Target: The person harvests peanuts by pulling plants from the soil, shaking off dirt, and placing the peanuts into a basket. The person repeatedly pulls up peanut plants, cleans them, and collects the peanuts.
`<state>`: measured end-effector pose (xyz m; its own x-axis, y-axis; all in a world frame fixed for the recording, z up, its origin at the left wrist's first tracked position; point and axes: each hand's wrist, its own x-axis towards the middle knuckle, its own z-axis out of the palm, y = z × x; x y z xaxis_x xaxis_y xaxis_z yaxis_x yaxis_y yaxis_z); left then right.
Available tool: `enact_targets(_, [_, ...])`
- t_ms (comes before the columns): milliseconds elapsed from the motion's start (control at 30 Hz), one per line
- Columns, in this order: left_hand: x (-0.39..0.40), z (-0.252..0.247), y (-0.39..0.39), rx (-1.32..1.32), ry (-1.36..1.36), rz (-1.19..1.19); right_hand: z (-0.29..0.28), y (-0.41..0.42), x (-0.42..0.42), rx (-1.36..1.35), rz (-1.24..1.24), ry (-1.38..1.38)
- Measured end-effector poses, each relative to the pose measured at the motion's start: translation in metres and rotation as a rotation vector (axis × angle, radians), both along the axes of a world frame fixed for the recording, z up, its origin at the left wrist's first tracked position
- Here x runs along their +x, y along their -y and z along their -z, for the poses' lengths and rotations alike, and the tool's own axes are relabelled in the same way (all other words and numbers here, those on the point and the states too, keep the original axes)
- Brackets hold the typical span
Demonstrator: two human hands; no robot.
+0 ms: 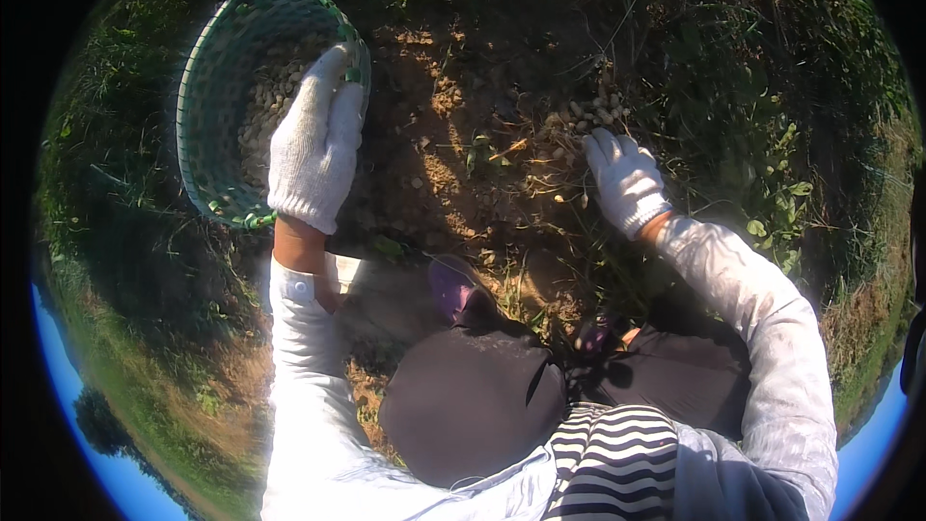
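Note:
My left hand (315, 137), in a white knit glove, lies along the right side of a green woven basket (217, 108). Its fingers reach over the inside and the thumb lies by the rim, so it appears to grip that edge. Many peanuts (271, 101) in their shells lie in the basket, partly hidden by the glove. My right hand (626, 177), gloved alike, rests low over the soil, back up. Its fingertips touch or nearly touch a cluster of unshelled peanuts (597, 112) with thin roots; whether they hold any is hidden.
Bare brown soil (441, 123) lies between my hands, with loose roots and small stalks. Leafy green plants (781, 195) grow on the right, and grass (123, 181) surrounds the basket on the left. My bent knee (474, 405) and purple shoe (452, 289) are close below.

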<state>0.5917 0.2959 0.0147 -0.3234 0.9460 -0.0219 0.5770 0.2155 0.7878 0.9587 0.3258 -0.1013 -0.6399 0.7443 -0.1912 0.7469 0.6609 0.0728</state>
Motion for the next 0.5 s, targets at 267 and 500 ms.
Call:
enact_targets(267, [-0.013, 0.042, 0.009, 0.148, -0.362, 0.303, -0.061, -0.094, 0.041, -0.393, 0.174, -0.206])
enact_targets(500, [0.191, 0.083, -0.006, -0.335, 0.412, 0.899, -0.115, -0.149, 0.076, -0.668, 0.549, -0.503])
